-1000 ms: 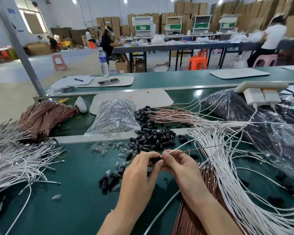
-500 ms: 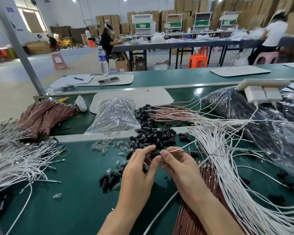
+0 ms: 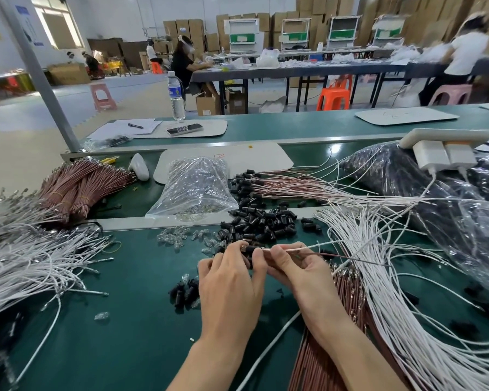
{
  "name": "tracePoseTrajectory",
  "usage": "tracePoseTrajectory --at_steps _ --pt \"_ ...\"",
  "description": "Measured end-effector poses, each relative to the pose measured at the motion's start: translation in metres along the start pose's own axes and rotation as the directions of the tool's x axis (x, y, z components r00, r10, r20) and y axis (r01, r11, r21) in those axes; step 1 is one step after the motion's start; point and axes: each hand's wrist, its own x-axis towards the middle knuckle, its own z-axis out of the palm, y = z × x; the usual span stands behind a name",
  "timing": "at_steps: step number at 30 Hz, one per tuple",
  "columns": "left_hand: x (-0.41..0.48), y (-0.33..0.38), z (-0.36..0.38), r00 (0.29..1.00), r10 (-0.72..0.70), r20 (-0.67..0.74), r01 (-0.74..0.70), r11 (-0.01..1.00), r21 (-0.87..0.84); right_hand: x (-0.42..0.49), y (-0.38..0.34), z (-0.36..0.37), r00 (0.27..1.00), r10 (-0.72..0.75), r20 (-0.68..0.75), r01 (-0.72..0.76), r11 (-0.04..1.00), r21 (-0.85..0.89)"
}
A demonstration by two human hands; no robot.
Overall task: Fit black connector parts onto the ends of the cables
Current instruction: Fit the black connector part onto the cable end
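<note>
Clear bag (image 3: 194, 187) of clear pieces (image 3: 192, 214), black connectors (image 3: 261, 221) beside

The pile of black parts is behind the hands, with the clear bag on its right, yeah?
No. The head view shows the pile of black parts behind the left hand and right hand, with the clear bag on its left.

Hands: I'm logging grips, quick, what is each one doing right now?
Left hand: pinches a black connector.
Right hand: pinches a cable right beside that connector.
</note>
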Motion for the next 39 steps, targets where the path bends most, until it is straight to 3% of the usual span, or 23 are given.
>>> tracePoseTrajectory --at_steps 13,29,32,34,36,39 --pt "0.002 -0.001 -0.001 0.987 -0.008 0.159 0.01 1.0 -0.009 0.0 0.002 -0.001 0.999 0.02 0.032 -0.019 1.0 -0.025" --pt "0.003 0.001 0.0 0.995 0.003 0.1 0.006 0.996 -0.089 0.0 -0.001 -0.002 0.998 -0.002 0.059 0.003 1.0 -0.017" --pt "0.002 0.0 -0.002 0.997 -0.024 0.067 0.036 0.983 -0.18 0.001 -0.003 -0.002 1.0 -0.023 0.021 0.023 1.0 0.006" --pt "0.004 -0.002 -0.005 0.989 -0.13 0.063 0.145 0.907 -0.395 0.004 -0.006 -0.004 0.998 -0.029 -0.056 0.034 0.997 0.075" --pt "0.009 -0.006 -0.011 0.96 -0.255 0.12 0.272 0.727 -0.631 0.005 -0.01 -0.009 0.992 -0.033 -0.12 0.051 0.987 0.149" --pt "0.022 -0.019 -0.026 0.916 -0.377 0.14 0.335 0.525 -0.782 0.006 -0.014 -0.014 0.988 -0.046 -0.145 0.073 0.979 0.191"
